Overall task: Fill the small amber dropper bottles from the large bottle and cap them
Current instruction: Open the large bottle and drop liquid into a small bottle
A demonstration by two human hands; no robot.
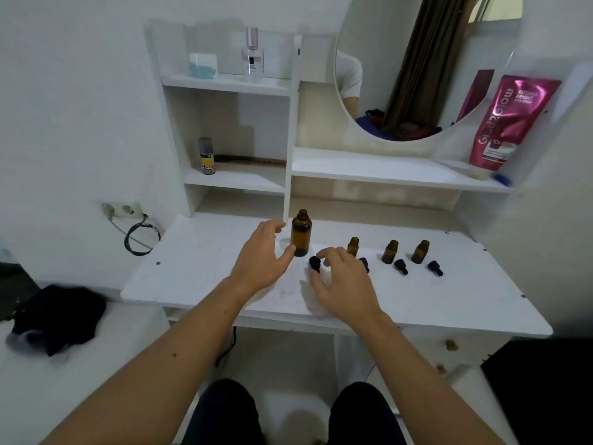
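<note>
The large amber bottle (pixel 301 233) stands uncapped at the back middle of the white desk (pixel 205 268). My left hand (pixel 263 255) is spread just left of it, thumb close to its base, holding nothing. Three small amber bottles (pixel 353 245) (pixel 390 251) (pixel 420 251) stand uncapped in a row to the right. Black dropper caps lie in front: one (pixel 314 263) at my right fingertips, one (pixel 364 264) partly hidden by that hand, two more (pixel 401 266) (pixel 435 268) further right. My right hand (pixel 345 284) hovers with loosely bent fingers over the leftmost cap.
White shelves rise behind the desk with a perfume bottle (pixel 253 56), a small spray can (pixel 207 155) and a pink tube (pixel 510 123). A round mirror (pixel 417 65) hangs at the back right. A black cloth (pixel 57 316) lies on the left surface. A socket with cable (pixel 128 216) is on the wall.
</note>
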